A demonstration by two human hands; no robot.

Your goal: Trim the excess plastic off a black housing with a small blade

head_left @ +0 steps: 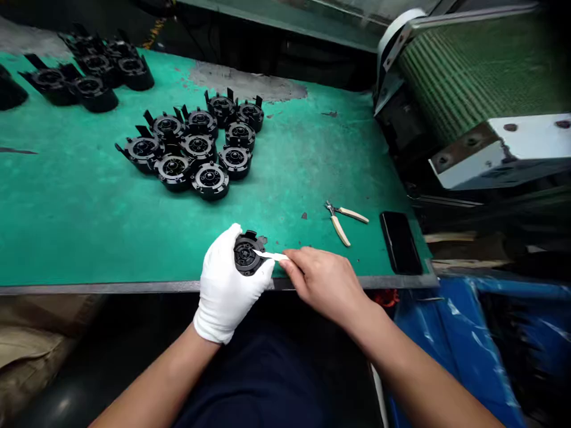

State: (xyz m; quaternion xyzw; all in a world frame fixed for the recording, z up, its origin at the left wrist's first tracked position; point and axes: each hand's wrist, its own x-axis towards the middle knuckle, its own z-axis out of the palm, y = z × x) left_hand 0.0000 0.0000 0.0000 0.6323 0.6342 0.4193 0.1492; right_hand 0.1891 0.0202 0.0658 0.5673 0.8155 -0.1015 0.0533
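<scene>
Hands clamped on black round part and white-bladed tool, above green table

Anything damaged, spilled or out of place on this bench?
The green surface has a worn grey patch along its far edge, plus small dark marks that look like nicks. Oddly, only the left hand is gloved; the right hand, holding a pointed white tool, is bare. No spill shows.
</scene>
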